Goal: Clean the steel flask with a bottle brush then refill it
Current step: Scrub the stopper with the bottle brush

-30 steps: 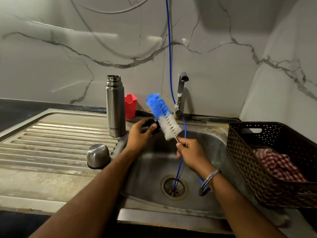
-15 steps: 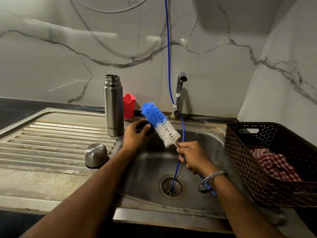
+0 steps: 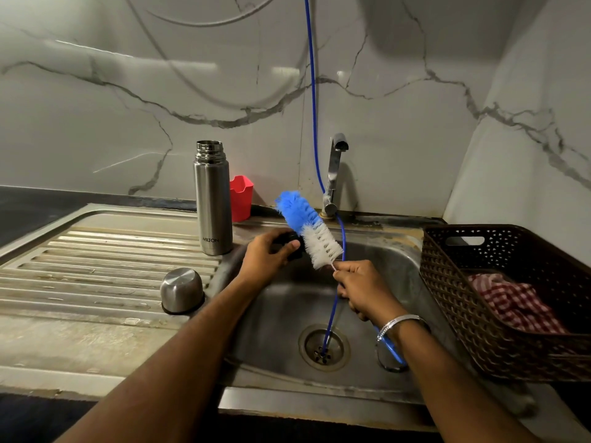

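Blue-and-white bristled bottle brush [image 3: 308,230], gripped by right hand [image 3: 363,290], slanting toward upright open steel flask [image 3: 212,199], centre-left; left hand [image 3: 267,259] nearer, holding dark object [image 3: 292,246].

- Steel flask [image 3: 212,199] stands open-mouthed on the drainboard, air above its neck free
- Red cup [image 3: 241,197] just behind it, steel cap [image 3: 182,291] nearer front
- Blue hose [image 3: 332,310] crosses the sink [image 3: 377,251]; basket [image 3: 499,302] walls the right
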